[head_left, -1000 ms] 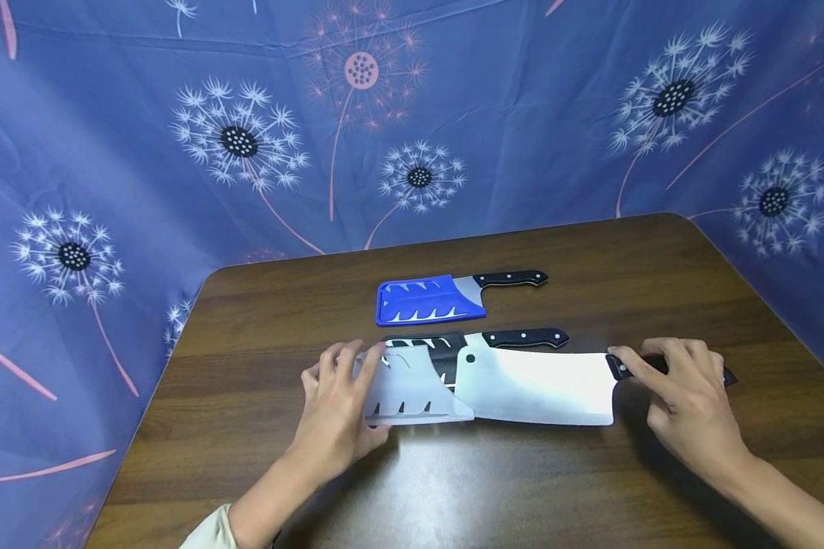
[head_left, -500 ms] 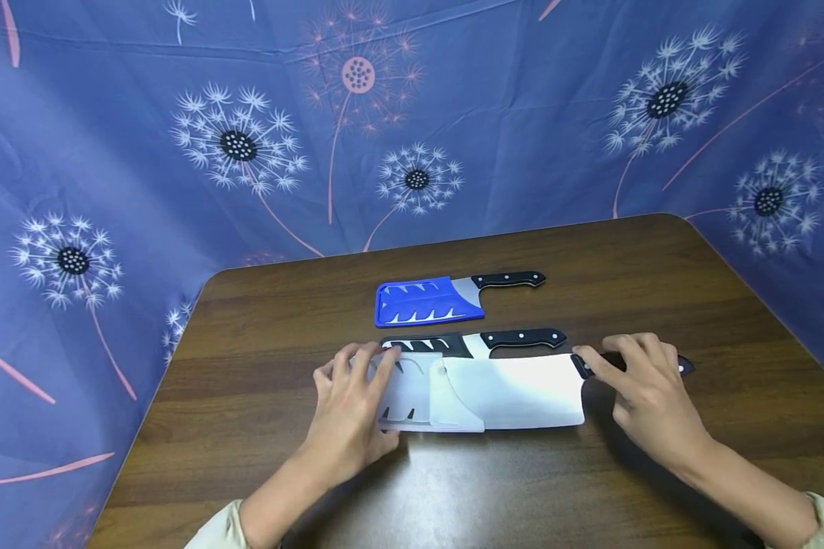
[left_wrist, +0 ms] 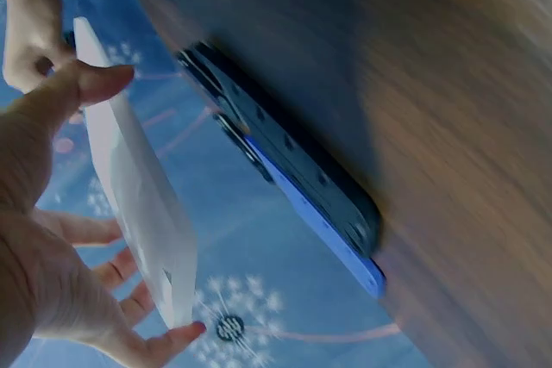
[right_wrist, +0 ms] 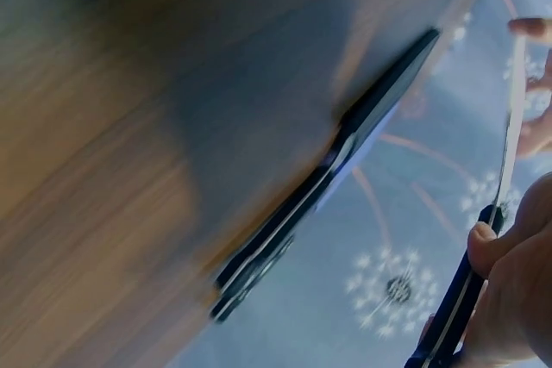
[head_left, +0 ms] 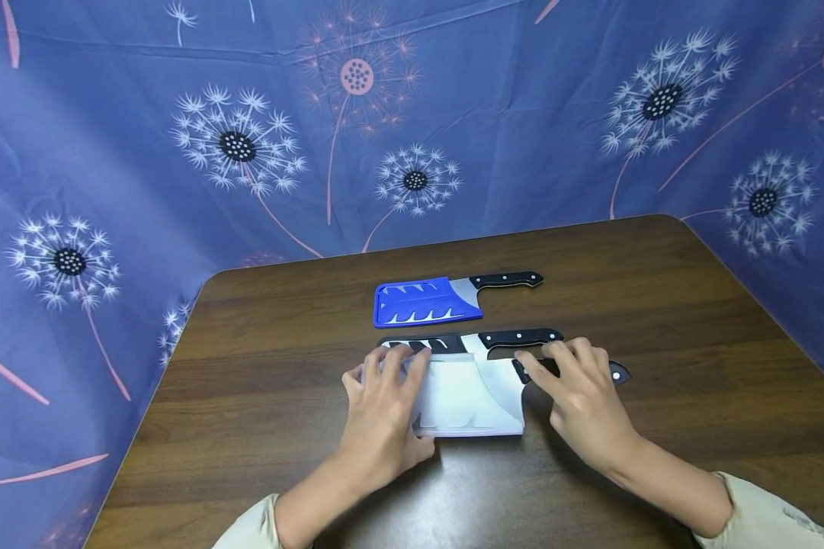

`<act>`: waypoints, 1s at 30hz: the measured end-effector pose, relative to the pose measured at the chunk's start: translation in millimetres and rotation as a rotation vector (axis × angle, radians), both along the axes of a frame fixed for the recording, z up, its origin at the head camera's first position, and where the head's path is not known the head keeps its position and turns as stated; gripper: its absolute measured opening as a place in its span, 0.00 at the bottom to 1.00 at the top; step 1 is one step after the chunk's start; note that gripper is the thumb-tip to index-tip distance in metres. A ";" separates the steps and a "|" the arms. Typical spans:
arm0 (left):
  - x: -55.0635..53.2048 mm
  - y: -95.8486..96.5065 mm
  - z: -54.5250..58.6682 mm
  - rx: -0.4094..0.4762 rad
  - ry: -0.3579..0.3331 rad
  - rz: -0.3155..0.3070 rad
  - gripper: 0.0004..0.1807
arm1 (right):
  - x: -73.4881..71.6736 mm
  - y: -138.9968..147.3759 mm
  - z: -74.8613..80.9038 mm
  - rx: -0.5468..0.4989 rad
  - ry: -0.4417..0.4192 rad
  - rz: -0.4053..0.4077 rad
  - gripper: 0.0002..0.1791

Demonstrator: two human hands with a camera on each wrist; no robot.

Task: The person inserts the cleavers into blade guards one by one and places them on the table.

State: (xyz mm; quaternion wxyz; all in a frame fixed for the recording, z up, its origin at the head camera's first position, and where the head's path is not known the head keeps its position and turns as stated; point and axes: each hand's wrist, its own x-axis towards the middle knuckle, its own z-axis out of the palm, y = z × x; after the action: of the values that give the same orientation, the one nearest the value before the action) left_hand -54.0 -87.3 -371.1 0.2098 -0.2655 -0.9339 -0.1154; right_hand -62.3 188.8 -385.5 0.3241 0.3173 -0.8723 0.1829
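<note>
My left hand grips a translucent white blade sheath, thumb on its near edge and fingertips along the far one. Most of a cleaver's broad blade lies inside that sheath, with a strip of steel showing by the handle. The cleaver's black riveted handle is held in my right hand. Both wrist views show sheath and cleaver raised above the table. Just behind them lies a knife with a black handle in a black sheath, partly covered in the head view.
Farther back on the brown wooden table lies a smaller cleaver with a black handle in a blue sheath. A blue cloth with dandelion prints hangs behind the table.
My right hand has moved left, sliding the cleaver's blade deep into the white sheath. The left hand has shifted slightly right with the sheath. The two other knives stay put.
</note>
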 end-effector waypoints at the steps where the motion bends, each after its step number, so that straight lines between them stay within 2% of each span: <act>1: 0.8 2.4 -0.2 0.003 -0.001 0.005 0.60 | 0.0 -3.9 -0.3 0.006 0.000 -0.003 0.41; 10: -0.7 9.5 -3.7 0.007 -0.001 0.025 0.60 | -4.3 -11.5 2.0 0.069 0.003 -0.029 0.38; 15: -0.5 10.6 -5.1 -0.032 -0.052 0.019 0.62 | -3.9 -6.2 2.3 0.132 0.005 -0.050 0.34; 20: -0.2 11.8 -5.3 -0.069 -0.091 0.011 0.62 | -3.2 -1.7 0.6 0.162 -0.031 -0.054 0.29; 25: 1.3 12.2 -6.0 -0.094 -0.126 0.014 0.62 | -3.3 -0.2 -0.3 0.170 -0.035 -0.031 0.29; 30: 4.8 13.3 -7.8 -0.130 -0.198 0.018 0.61 | 0.1 0.0 0.0 0.222 -0.057 -0.033 0.29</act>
State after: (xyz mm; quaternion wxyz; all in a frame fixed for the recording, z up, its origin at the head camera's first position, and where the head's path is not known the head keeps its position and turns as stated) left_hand -49.2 -74.0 -378.9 0.0997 -0.2572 -0.9580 -0.0783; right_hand -62.1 188.8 -385.5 0.2649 0.3317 -0.9011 0.0889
